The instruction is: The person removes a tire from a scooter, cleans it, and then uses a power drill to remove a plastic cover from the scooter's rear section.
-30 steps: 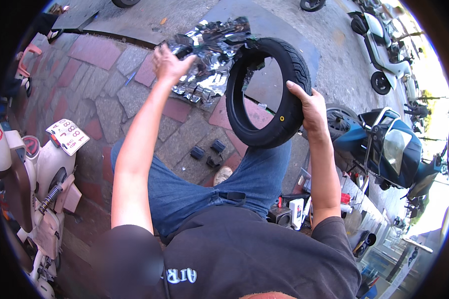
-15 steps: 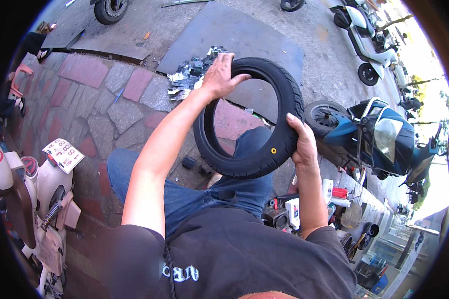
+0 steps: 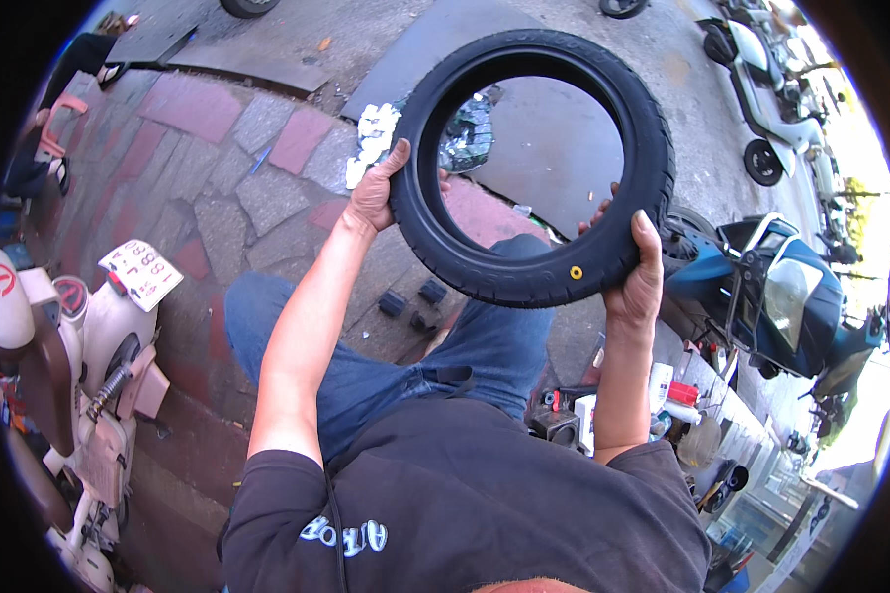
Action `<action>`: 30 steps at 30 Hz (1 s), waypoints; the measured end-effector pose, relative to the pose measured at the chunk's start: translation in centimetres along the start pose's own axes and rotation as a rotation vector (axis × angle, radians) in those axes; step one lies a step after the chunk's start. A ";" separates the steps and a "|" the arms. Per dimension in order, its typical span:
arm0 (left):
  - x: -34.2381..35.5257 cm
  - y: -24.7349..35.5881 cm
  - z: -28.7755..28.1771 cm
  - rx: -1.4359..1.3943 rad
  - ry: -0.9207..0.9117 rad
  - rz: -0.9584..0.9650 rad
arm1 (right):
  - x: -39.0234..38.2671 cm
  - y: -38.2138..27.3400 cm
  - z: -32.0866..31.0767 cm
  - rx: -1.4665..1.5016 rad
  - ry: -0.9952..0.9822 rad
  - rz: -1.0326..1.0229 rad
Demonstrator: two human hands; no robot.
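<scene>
A black scooter tyre (image 3: 519,51) with a small yellow ring mark (image 3: 577,272) is held up in front of me, its round opening facing me. My left hand (image 3: 376,193) grips its left side, thumb on the near face, fingertips partly showing through the opening. My right hand (image 3: 631,279) is wrapped round its lower right, fingers curled behind the rim. Crumpled silver foil wrapping (image 3: 374,133) lies beyond the tyre on a dark metal plate (image 3: 554,148), partly hidden by it. Small black blocks (image 3: 431,292) lie on the paving between my bent legs.
A pale scooter (image 3: 109,346) stands close on my left, a dark blue one (image 3: 781,296) on my right, with bottles and tools (image 3: 677,395) below it. A seated person's leg (image 3: 89,54) shows at upper left; more scooters (image 3: 771,119) are parked at upper right.
My left hand has left the foil, passed over the tyre's top and now grips its left side. Since half a second ago the tyre has risen higher, turning more squarely toward me.
</scene>
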State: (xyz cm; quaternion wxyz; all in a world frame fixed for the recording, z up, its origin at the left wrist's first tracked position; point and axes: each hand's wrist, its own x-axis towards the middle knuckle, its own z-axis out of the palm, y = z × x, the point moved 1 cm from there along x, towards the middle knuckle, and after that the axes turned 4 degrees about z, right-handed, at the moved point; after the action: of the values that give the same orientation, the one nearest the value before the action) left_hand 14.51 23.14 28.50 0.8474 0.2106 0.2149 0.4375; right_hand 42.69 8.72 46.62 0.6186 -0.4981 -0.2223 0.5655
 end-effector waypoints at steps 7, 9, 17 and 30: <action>-11.3 7.9 -4.3 0.118 0.459 0.057 | 5.4 9.2 4.3 0.030 -0.160 0.284; -14.6 11.9 -4.7 0.290 0.631 0.111 | 6.7 13.8 5.4 -0.186 -0.093 0.386; -16.9 17.9 -5.0 1.893 1.094 0.343 | 6.5 29.5 6.3 -1.251 -0.530 0.393; -14.0 14.2 -11.2 2.284 1.082 0.150 | -1.2 47.9 1.7 -1.848 -1.756 -0.618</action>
State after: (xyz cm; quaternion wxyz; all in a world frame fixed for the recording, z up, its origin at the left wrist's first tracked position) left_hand -8.24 20.94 29.60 -0.0392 0.6263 0.7745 0.0801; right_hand 18.01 1.71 6.11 -0.1959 -0.1323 -0.9558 0.1751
